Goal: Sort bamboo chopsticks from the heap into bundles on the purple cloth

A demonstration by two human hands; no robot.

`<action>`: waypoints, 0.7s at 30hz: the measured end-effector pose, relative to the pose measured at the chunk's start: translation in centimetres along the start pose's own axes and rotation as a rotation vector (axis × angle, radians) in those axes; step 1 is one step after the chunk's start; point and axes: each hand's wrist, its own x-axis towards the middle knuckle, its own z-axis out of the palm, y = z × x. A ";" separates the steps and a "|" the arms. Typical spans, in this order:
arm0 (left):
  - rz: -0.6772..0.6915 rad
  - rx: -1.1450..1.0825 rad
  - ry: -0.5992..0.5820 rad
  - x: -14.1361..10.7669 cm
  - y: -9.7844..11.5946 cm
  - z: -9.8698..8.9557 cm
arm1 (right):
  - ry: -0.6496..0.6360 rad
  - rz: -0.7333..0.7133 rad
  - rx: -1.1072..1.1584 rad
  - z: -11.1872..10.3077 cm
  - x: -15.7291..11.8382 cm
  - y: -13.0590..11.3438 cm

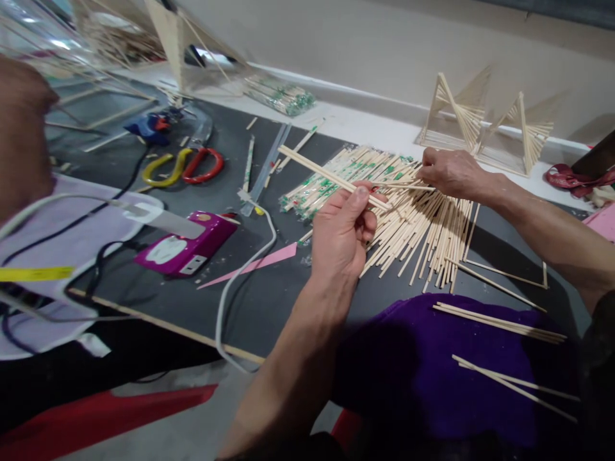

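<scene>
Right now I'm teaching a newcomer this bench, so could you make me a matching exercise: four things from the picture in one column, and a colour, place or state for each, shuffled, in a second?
Things:
1. Left hand
2. Socket box
3. Scissors
4. Cloth

Descriptions:
A. Yellow and red at the grips
B. Lies beneath a few loose sticks
C. Holds pale sticks
D. Bright magenta

Right pairs: 1-C, 2-D, 3-A, 4-B
</scene>
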 end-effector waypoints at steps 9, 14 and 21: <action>0.017 0.002 -0.022 0.0 -0.4 0.0 | 0.091 -0.051 0.050 -1.1 0.0 0.1; 0.017 0.002 -0.048 0.1 -0.7 0.0 | 0.045 -0.076 0.063 -1.2 0.6 0.1; 0.012 0.054 0.033 0.1 -0.3 -0.1 | 0.007 -0.057 0.007 -0.2 -0.3 -1.9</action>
